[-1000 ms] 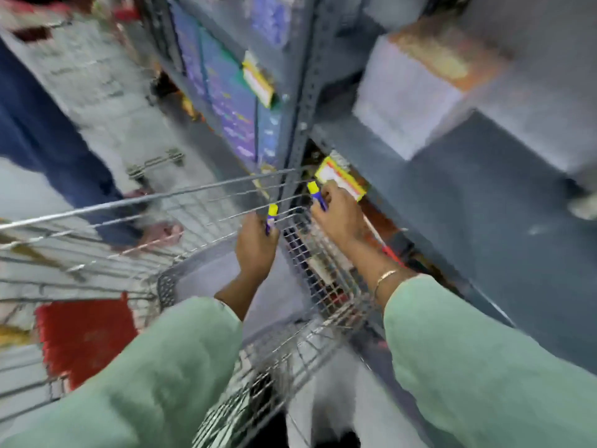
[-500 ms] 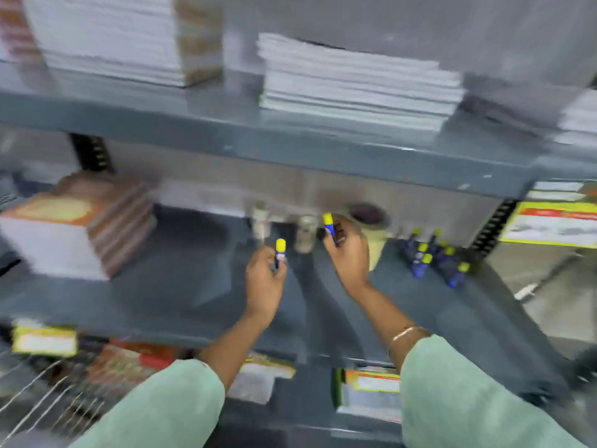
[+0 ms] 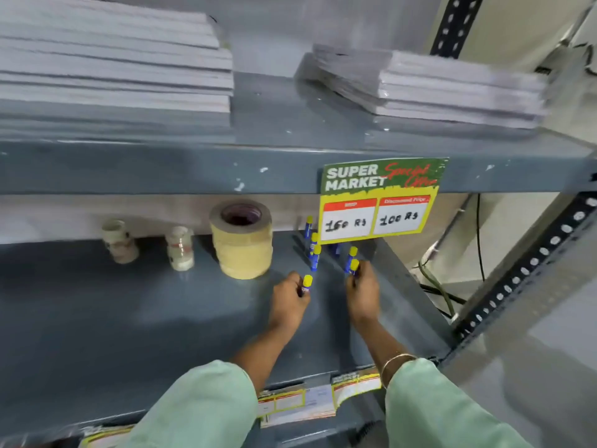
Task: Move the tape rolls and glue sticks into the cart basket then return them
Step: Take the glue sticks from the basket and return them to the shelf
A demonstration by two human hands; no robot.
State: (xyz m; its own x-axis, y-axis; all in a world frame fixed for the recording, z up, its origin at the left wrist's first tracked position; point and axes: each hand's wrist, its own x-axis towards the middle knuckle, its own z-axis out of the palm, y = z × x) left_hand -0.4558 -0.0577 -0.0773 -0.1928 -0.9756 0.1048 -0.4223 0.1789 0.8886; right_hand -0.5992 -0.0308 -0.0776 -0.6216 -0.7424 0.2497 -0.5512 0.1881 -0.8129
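My left hand [image 3: 288, 305] grips a blue glue stick with a yellow cap [image 3: 306, 284], held upright just over the grey shelf [image 3: 129, 318]. My right hand [image 3: 363, 295] grips a second glue stick [image 3: 354, 267] the same way, a little to the right. Several more glue sticks [image 3: 315, 257] stand upright at the back right of the shelf, close beyond both hands. A tall stack of tan tape rolls [image 3: 240, 239] stands left of them. Two small clear tape rolls [image 3: 180, 248] [image 3: 119, 240] stand further left.
A price card [image 3: 378, 202] hangs from the upper shelf's edge and hides part of the glue sticks. Stacks of white paper [image 3: 113, 66] [image 3: 436, 85] lie on the upper shelf. A perforated steel upright [image 3: 529, 263] runs along the right. More labels [image 3: 319, 399] hang on the front edge.
My view swung from the cart basket to the shelf. Both hands, each still holding a glue stick, have moved right and down to beside the standing glue sticks.
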